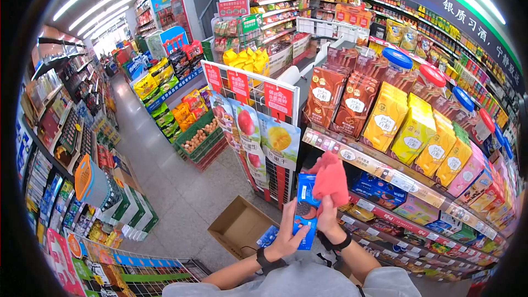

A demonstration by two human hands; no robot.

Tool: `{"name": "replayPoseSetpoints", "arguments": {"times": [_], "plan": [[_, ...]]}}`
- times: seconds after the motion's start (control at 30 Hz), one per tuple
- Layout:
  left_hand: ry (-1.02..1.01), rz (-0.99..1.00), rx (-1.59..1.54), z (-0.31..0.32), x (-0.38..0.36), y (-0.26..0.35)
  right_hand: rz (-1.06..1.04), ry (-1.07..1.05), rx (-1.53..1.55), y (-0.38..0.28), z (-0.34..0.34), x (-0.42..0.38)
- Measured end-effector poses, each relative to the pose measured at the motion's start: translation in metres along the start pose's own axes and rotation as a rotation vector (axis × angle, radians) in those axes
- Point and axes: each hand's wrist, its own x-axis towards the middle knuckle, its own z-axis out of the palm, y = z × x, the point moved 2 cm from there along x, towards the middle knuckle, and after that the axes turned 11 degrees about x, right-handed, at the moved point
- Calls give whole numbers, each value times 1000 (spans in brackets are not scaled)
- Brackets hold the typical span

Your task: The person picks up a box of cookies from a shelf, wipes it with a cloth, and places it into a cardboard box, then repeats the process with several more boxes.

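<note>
Blue cookie box (pixel 306 210) was up in both hands, beside the snack shelf (pixel 357 159). Long axis ran nearly vertical in view, lower end toward the camera, cookie print facing back at it. Left hand (pixel 287 235): thumb and fingers clamped on the box's lower left part. Right hand (pixel 329 221): fingers bunched around red cloth (pixel 330 179), overlapping the box's right edge.

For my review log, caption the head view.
Left hand holding a blue package, right hand a red cloth, beside stocked shop shelves.
</note>
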Motion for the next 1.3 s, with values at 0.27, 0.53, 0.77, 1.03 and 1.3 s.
{"name": "replayPoseSetpoints", "arguments": {"times": [0.27,0.53,0.77,1.03,1.3], "plan": [[239,-14,220,-40,36,-9,-18,-243,-264,37,10,-37],[41,70,241,-8,4,3,25,-53,-107,28,-26,9],[349,-102,259,-38,31,-6,-19,-375,-302,40,3,-49],[17,25,262,0,-10,0,136,-58,135,33,-43,6],[386,-156,116,-28,24,0,330,-123,-187,53,-11,-68]]}}
